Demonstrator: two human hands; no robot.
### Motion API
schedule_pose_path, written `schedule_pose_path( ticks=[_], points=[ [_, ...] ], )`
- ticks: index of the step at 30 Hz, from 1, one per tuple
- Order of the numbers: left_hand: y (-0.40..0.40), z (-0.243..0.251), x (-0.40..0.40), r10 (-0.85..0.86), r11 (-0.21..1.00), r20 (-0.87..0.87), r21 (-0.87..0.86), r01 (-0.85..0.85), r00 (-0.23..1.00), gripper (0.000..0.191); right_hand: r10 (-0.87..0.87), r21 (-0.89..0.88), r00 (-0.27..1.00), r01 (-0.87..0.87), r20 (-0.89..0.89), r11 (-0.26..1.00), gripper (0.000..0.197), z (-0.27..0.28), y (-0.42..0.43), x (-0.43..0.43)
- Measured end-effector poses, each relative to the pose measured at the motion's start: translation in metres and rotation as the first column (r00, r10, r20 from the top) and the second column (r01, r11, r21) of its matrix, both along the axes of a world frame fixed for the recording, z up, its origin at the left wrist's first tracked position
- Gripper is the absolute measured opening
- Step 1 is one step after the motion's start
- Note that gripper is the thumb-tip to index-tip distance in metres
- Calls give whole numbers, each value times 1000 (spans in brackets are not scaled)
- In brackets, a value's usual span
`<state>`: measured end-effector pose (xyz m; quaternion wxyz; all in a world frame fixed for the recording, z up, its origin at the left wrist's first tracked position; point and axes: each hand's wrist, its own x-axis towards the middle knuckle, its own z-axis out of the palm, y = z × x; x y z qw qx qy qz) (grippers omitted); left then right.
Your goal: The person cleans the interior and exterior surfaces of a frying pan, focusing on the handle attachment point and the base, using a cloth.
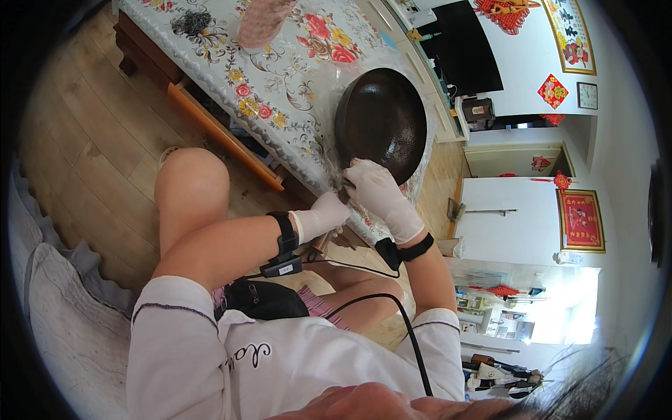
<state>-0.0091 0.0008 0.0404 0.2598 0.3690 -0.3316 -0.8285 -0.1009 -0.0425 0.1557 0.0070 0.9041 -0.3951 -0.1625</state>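
Note:
A dark wok (383, 121) rests tilted on the table, its inside showing a wet-looking shine. My left hand (328, 212), in a white glove, is closed around the wok's handle. The handle's wooden end (321, 242) sticks out below that hand. Beside the wok's near rim is my gloved right hand (375, 189). Its bent fingers are at the metal base of the handle; whether anything is pinched in them is hidden. Crumpled clear plastic film (328, 152) lies under and around the wok.
A flowered tablecloth (286, 84) covers the table. On it lie a tangle of steel wool (191, 22) and a pinkish patterned object (265, 23). An orange-brown drawer (226, 136) juts out over the floor near my knee. Black cables (367, 299) run from my wrist straps.

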Motion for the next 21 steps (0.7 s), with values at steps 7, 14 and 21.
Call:
schedule_pose_path(
  ticks=[7, 14, 21],
  points=[
    [0, -6, -2, -2, 998, 16, -56, 3, 1000, 15, 98, -20, 995, -97, 32, 995, 22, -6, -7, 2],
    [-1, -6, -6, -12, 1000, 0, -18, 12, 1000, 14, 14, 25, 999, -12, -49, 1000, 21, 2, -4, 9],
    [-2, -4, -4, -1, 1000, 3, 2, 1, 1000, 14, 96, -15, 995, -96, 35, 995, 17, -3, -7, 0]
  ],
)
